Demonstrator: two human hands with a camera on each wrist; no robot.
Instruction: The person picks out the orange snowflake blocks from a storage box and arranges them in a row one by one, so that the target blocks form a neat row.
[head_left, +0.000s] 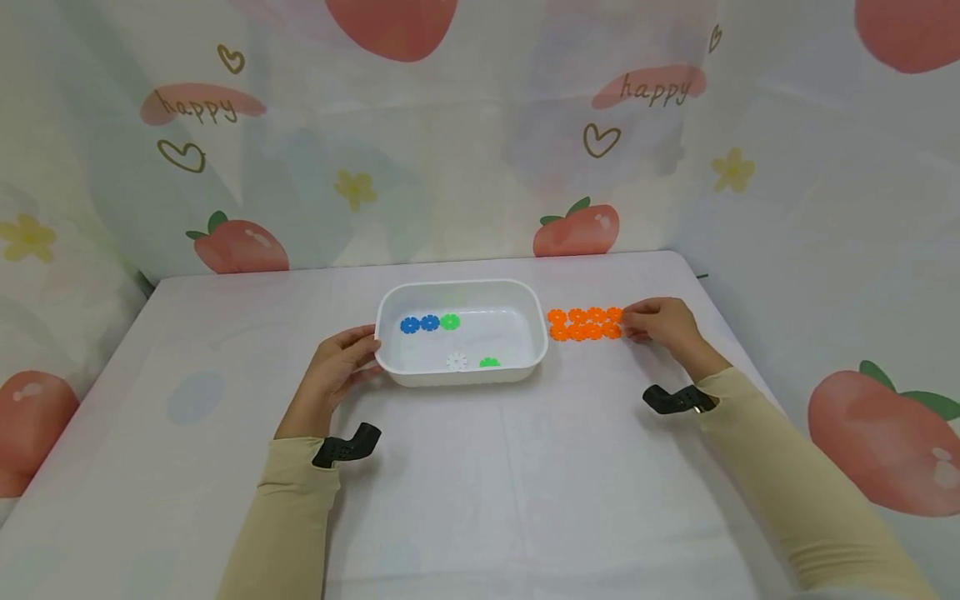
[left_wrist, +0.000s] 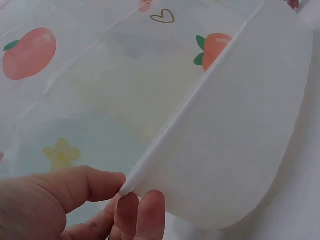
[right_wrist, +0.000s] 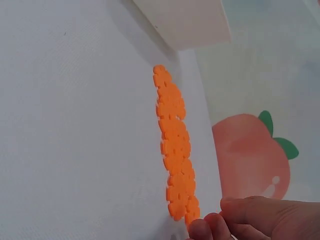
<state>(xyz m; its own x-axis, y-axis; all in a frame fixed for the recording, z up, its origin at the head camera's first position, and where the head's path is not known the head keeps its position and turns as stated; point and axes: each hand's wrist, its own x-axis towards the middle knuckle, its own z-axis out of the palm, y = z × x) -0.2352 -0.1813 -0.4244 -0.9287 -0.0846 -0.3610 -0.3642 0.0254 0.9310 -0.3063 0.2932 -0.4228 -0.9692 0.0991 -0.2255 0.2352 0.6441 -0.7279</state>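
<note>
A white plastic tub (head_left: 461, 377) stands on the table, and my left hand (head_left: 337, 367) pinches its left rim. In the left wrist view, thumb and fingers of the left hand (left_wrist: 120, 205) lie on either side of the tub's rim (left_wrist: 165, 135). Inside are blue snowflake discs (head_left: 419, 323), green ones (head_left: 450, 322) and a white one (head_left: 457, 361). To the right of the tub, orange snowflake discs (head_left: 585, 324) lie joined in two rows. My right hand (head_left: 660, 323) holds their right end by the fingertips. The right wrist view shows the orange discs (right_wrist: 175, 145) stretching from the right hand (right_wrist: 245, 220) toward the tub.
White cloth covers the table (head_left: 510, 483). A patterned curtain (head_left: 465, 167) with printed fruit, flowers and hearts rises behind it and at both sides. Each wrist carries a black camera mount, such as the left mount (head_left: 347, 446).
</note>
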